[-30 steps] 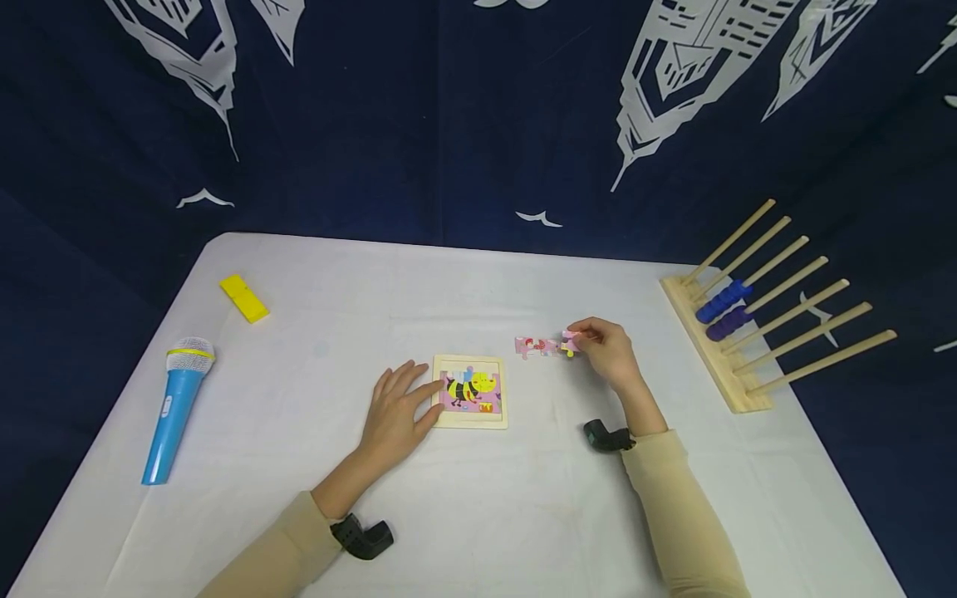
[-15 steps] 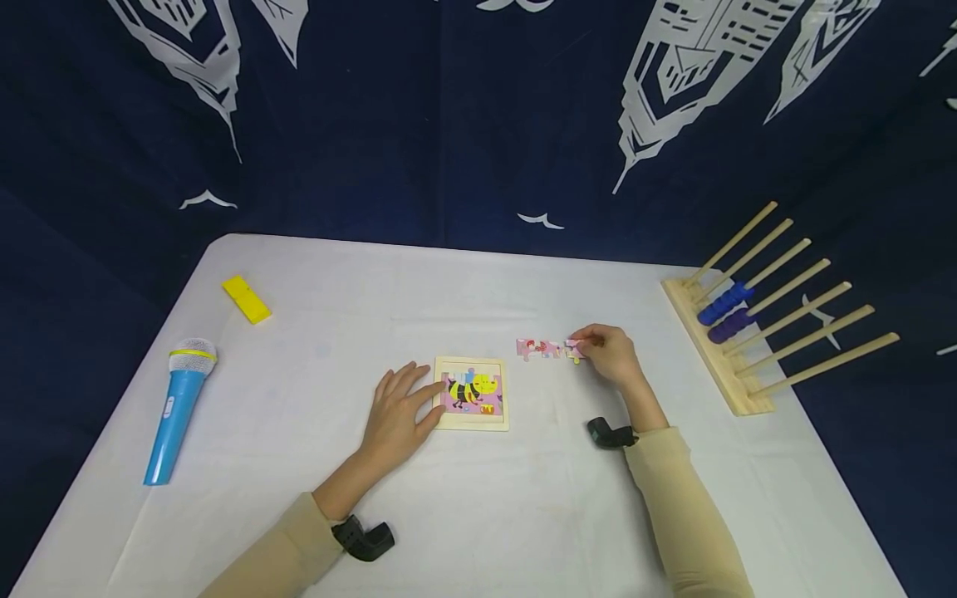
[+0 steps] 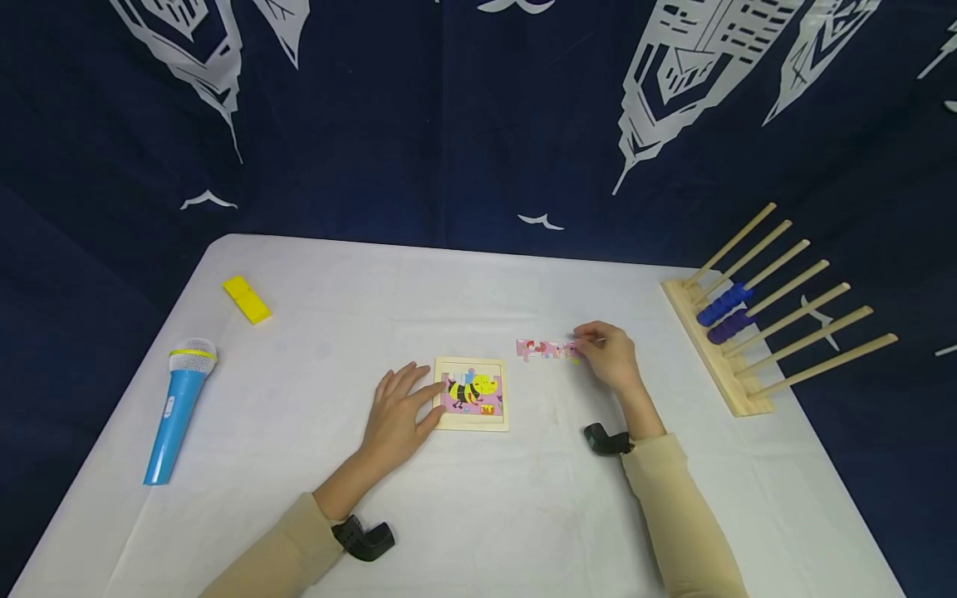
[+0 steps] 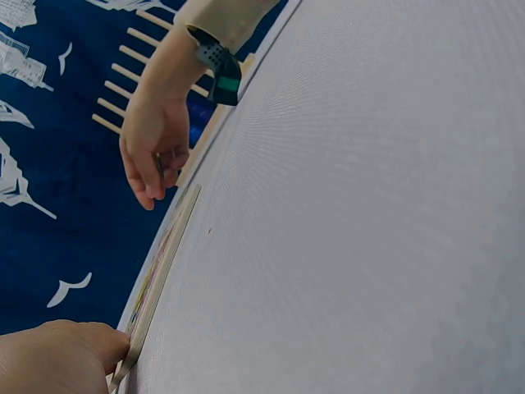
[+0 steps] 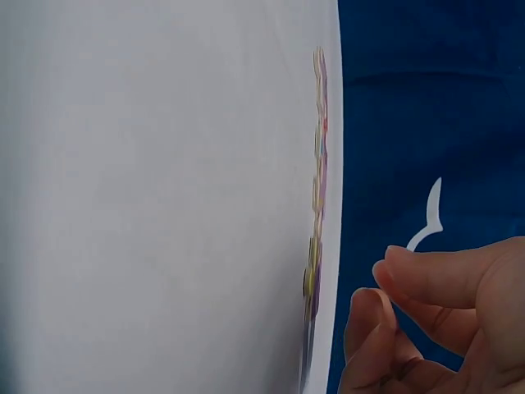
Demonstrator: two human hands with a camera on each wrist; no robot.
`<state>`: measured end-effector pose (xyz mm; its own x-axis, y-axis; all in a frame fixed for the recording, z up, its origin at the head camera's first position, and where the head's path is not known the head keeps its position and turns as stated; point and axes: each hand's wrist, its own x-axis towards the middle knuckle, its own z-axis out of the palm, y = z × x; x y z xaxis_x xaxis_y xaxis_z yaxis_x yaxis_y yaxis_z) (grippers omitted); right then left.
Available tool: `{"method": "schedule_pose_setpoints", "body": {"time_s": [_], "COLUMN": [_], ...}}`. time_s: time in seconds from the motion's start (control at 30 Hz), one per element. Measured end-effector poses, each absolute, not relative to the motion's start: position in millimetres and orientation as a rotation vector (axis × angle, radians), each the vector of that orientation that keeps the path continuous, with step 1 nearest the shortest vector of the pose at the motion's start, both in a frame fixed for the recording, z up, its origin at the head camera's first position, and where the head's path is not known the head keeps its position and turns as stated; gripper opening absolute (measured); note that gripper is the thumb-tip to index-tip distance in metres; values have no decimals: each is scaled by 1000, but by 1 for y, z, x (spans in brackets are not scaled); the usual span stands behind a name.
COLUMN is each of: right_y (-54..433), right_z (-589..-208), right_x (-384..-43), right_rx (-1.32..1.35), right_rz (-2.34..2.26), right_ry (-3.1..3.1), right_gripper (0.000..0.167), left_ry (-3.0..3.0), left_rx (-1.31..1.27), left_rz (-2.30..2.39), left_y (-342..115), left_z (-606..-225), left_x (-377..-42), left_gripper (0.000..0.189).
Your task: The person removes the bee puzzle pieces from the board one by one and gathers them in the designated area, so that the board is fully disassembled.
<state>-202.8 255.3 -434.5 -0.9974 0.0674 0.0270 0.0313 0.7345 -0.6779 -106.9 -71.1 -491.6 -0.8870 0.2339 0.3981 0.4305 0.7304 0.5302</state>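
A small wooden jigsaw frame (image 3: 473, 423) with a bee picture lies mid-table. My left hand (image 3: 397, 417) rests at its left side with fingers spread, the thumb and index finger on the frame's left edge. In the left wrist view, the thumb (image 4: 94, 343) touches the frame's edge (image 4: 156, 304). Right of the frame, a strip of pink jigsaw pieces (image 3: 547, 350) lies flat on the cloth. My right hand (image 3: 611, 355) is just above the right end of this strip. The right wrist view shows its thumb and fingers (image 5: 439, 275) bent, holding nothing, beside the pieces (image 5: 320, 176).
A blue toy microphone (image 3: 174, 415) and a yellow block (image 3: 247, 300) lie on the left. At the right edge stands a wooden peg rack (image 3: 718, 357) with blue and purple beads (image 3: 725, 303). A dark blue printed curtain (image 3: 441, 124) hangs behind the table.
My right hand has set its jigsaw piece down at the right end of the pink strip, let go and drawn slightly away. The left hand stays on the frame.
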Motion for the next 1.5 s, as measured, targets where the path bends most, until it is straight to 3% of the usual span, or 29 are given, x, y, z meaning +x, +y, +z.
{"method": "schedule_pose_setpoints", "body": {"time_s": [0.93, 1.5], "right_y": [146, 109], "right_z": [-432, -436], "right_x": [-169, -158], "right_rx": [300, 444], "right_rz": [1467, 1470], "right_ry": [-2870, -2880], "right_gripper": [26, 27], "left_ry": [-2666, -2689], "left_rx": [-509, -509], "left_rz": [-864, -830], "left_y": [-71, -74], "left_z": [-489, -490], "left_x": [-109, -108], "left_gripper": [40, 43]}}
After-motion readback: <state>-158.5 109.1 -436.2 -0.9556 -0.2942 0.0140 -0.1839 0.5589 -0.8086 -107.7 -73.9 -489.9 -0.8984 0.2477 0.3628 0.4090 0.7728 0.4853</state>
